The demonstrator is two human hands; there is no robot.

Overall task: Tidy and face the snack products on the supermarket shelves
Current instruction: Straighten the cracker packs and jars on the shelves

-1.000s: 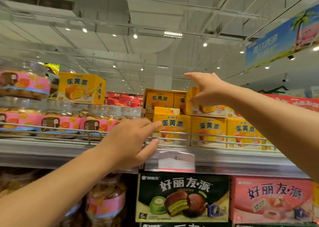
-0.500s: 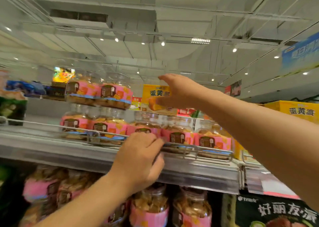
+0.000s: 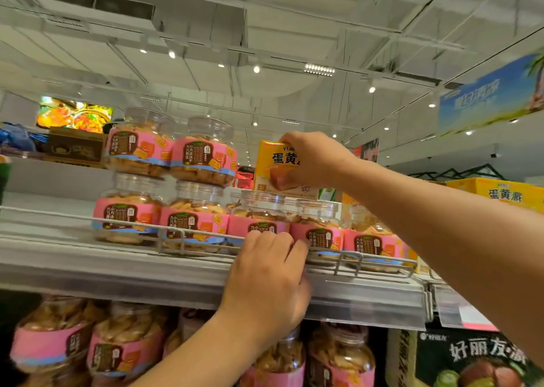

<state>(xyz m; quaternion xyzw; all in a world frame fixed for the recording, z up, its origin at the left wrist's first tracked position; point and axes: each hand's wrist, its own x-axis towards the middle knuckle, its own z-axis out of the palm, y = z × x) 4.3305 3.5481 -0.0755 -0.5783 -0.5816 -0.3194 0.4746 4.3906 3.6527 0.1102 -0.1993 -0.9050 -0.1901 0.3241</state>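
Yellow box (image 3: 275,166) upright-ish, printed face toward camera, long axis hard to judge under hand; sits above clear jar lids (image 3: 262,199), at 12 o'clock from left hand. Right hand (image 3: 313,158) grips it, fingers curled over top and right side. Since half second ago: box face more exposed, view nearer. Left hand (image 3: 269,272) fingers curled over wire shelf rail (image 3: 182,236). Box: red-brown characters, cake picture.

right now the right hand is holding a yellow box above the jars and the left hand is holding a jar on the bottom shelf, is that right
Not quite. The head view shows the right hand gripping the yellow box above the jars, but the left hand holds no jar on the lower shelf: its fingers curl over the wire rail at the front of the upper shelf, in front of the pink-labelled jars.
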